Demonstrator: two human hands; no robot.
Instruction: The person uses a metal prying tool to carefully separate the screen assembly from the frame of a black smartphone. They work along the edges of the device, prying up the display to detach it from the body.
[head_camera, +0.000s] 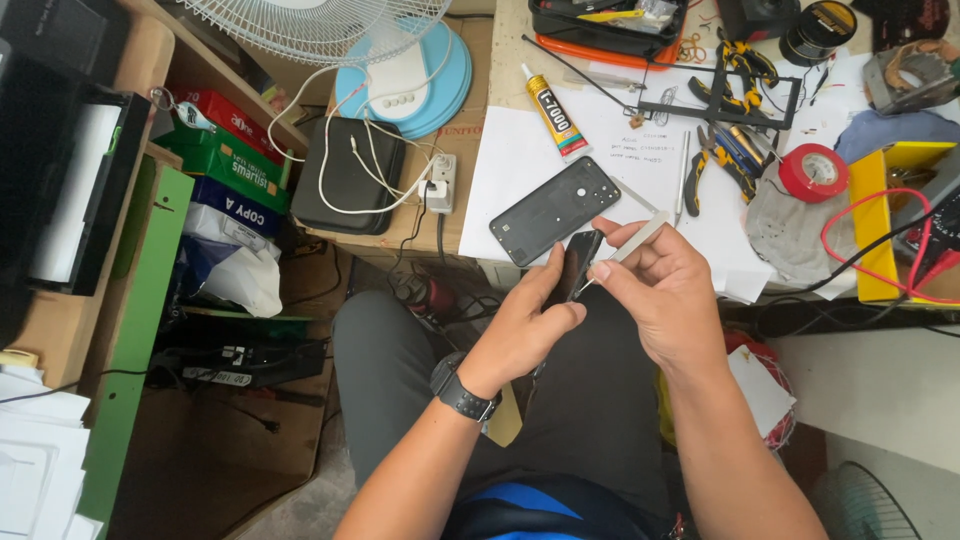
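My left hand (527, 320) grips a dark, flat phone part (578, 265), held upright over my lap. My right hand (660, 285) pinches a thin silver flat tool (640, 238) whose tip meets the edge of that dark part. A black phone back cover (555, 210) lies just beyond the hands on white paper (520, 160) on the desk. A black watch sits on my left wrist.
A glue tube (553, 108) lies on the paper. Pliers (725, 155), a red tape roll (812, 172), a grey cloth (790, 235) and a yellow box (870, 225) with red wires sit to the right. A white fan (400, 70), cables and stacked boxes stand at the left.
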